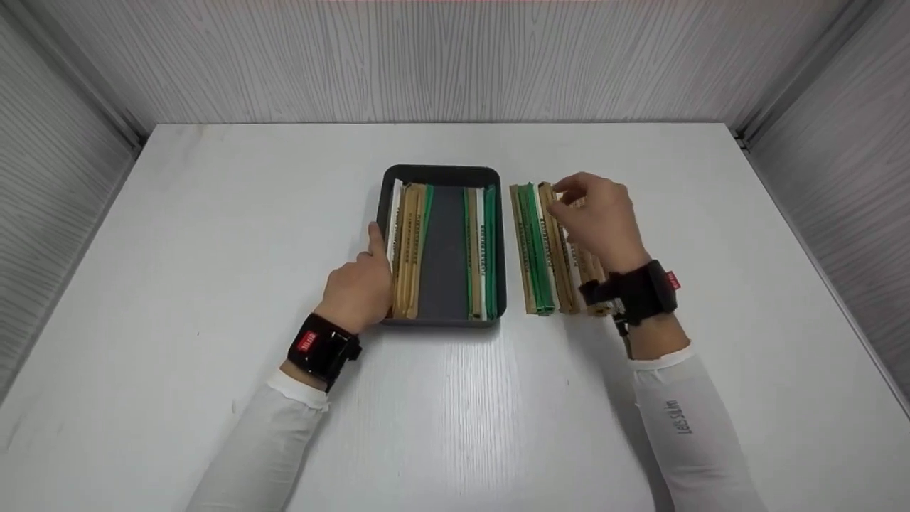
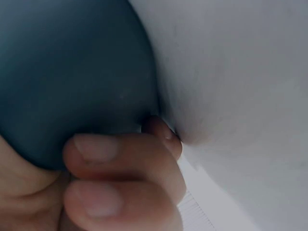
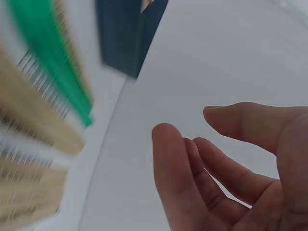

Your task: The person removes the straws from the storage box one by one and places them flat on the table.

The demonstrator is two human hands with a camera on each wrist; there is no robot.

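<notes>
A dark grey rectangular tray (image 1: 446, 277) holds long, thin wrapped sticks in two groups. White and brown sticks (image 1: 409, 256) with a green one lie along its left side; green, brown and white sticks (image 1: 483, 256) line the right. My left hand (image 1: 359, 284) grips the tray's left wall, index finger pointing along it; in the left wrist view, curled fingers (image 2: 115, 159) lie against the tray's outside. Right of the tray lies a row of similar sticks (image 1: 537, 249), several printed. Above that row hovers my right hand (image 1: 597, 213), thumb and index finger apart, nothing between them.
The tray and the loose sticks stand on a white table (image 1: 441, 412). A grey wood-grain panel (image 1: 441, 64) closes off the back, with further panels at both sides. Only a narrow gap separates tray and row.
</notes>
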